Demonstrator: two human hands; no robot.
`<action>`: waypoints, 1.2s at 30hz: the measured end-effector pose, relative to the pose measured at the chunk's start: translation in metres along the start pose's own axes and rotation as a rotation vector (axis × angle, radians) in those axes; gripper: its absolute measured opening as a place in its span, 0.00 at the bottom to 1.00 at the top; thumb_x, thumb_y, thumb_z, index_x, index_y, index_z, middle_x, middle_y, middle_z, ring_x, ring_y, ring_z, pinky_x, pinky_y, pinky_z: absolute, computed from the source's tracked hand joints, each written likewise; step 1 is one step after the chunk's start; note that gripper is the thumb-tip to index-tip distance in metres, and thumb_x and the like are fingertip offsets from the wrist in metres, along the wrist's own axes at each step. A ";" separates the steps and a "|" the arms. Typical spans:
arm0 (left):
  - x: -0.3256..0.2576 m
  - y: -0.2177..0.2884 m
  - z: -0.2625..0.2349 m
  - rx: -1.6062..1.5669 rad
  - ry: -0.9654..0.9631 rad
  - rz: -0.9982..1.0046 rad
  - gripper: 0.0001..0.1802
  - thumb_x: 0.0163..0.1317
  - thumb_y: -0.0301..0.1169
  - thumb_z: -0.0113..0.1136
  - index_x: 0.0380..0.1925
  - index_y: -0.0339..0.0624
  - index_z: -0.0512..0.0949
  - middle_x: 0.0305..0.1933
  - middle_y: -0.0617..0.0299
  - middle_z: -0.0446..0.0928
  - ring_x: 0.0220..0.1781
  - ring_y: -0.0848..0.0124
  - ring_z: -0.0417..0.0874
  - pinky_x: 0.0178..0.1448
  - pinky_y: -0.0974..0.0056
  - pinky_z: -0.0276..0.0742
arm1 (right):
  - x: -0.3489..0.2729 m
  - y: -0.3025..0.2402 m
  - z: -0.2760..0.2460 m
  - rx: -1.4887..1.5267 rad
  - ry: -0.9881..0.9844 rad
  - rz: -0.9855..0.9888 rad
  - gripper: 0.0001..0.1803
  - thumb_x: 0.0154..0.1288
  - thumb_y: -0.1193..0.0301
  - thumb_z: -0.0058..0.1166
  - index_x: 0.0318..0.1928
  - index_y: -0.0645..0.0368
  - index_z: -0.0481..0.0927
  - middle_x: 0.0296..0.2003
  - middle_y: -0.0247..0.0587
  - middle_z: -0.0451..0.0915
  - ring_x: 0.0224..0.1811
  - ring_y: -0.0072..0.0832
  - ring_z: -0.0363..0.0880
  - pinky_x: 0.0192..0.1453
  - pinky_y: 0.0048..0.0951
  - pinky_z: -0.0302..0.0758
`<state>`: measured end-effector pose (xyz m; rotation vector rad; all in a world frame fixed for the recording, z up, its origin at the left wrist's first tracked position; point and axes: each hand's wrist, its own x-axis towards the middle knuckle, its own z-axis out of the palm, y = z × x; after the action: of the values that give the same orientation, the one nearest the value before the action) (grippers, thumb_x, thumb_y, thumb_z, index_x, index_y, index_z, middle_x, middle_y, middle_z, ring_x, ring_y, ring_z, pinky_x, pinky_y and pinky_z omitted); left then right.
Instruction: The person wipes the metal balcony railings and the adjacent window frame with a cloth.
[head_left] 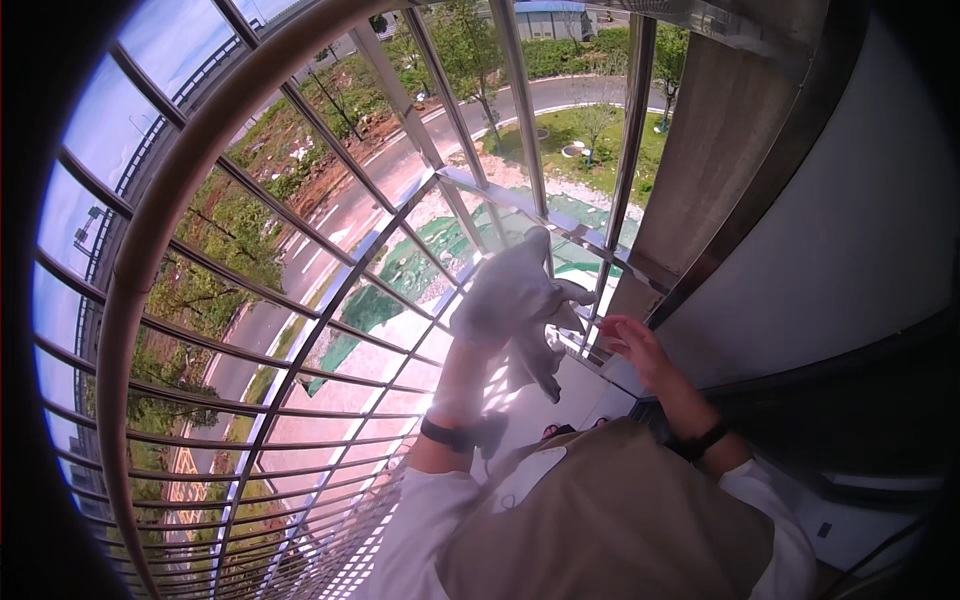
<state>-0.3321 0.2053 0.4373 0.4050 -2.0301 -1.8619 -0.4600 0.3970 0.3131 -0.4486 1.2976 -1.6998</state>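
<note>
Fingers of left hand bunch white cloth; right hand open beside.

A metal window grille of curved and straight bars fills the left and centre, in bright daylight. Beyond the grille lie a road, green trees and a patch of lawn. Right of the grille stands a brown window frame, and further right a plain white wall in shade.

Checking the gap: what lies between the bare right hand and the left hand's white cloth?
Nothing; head view shows bare sill between right hand and white cloth.
</note>
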 end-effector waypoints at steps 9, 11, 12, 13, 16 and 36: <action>-0.042 -0.013 -0.020 0.674 -0.043 0.254 0.23 0.49 0.39 0.54 0.45 0.38 0.69 0.39 0.52 0.74 0.38 0.60 0.76 0.41 0.63 0.71 | 0.062 0.041 0.099 -0.151 -0.657 -0.265 0.18 0.58 0.69 0.48 0.48 0.63 0.67 0.45 0.39 0.70 0.50 0.23 0.66 0.53 0.23 0.64; -0.047 0.003 -0.040 0.936 -0.208 0.044 0.25 0.46 0.38 0.56 0.45 0.36 0.69 0.42 0.51 0.72 0.41 0.62 0.75 0.44 0.66 0.69 | 0.070 0.047 0.113 -0.217 -0.664 -0.300 0.18 0.58 0.69 0.48 0.48 0.63 0.67 0.46 0.39 0.70 0.51 0.23 0.66 0.53 0.24 0.63; -0.049 0.013 -0.048 1.177 -0.395 -0.189 0.27 0.44 0.36 0.58 0.44 0.35 0.69 0.45 0.51 0.71 0.44 0.64 0.74 0.47 0.68 0.68 | 0.073 0.048 0.118 -0.215 -0.658 -0.293 0.18 0.58 0.69 0.47 0.48 0.63 0.66 0.46 0.39 0.69 0.51 0.24 0.66 0.54 0.24 0.63; -0.047 0.022 -0.053 1.181 -0.391 -0.170 0.27 0.44 0.36 0.58 0.44 0.35 0.69 0.45 0.51 0.71 0.44 0.64 0.74 0.47 0.68 0.68 | 0.076 0.045 0.117 -0.210 -0.639 -0.282 0.19 0.58 0.68 0.47 0.48 0.63 0.66 0.46 0.39 0.69 0.51 0.24 0.65 0.54 0.25 0.62; -0.072 0.017 -0.077 1.217 -0.350 -0.013 0.21 0.50 0.33 0.55 0.44 0.35 0.69 0.44 0.55 0.72 0.44 0.68 0.74 0.47 0.69 0.68 | 0.078 0.029 0.129 -0.164 -0.611 -0.247 0.19 0.58 0.68 0.47 0.49 0.62 0.65 0.46 0.40 0.68 0.51 0.25 0.65 0.54 0.26 0.62; 0.033 0.045 -0.306 0.564 0.946 0.674 0.15 0.56 0.39 0.54 0.29 0.36 0.69 0.21 0.66 0.66 0.21 0.81 0.66 0.25 0.74 0.64 | 0.208 -0.154 0.300 -0.027 -0.153 -0.846 0.23 0.59 0.63 0.42 0.53 0.58 0.58 0.47 0.43 0.64 0.52 0.31 0.61 0.58 0.33 0.56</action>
<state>-0.2246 -0.0784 0.5060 0.5177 -1.6334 -0.4999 -0.4132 0.0598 0.5159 -1.2464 1.0769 -2.2589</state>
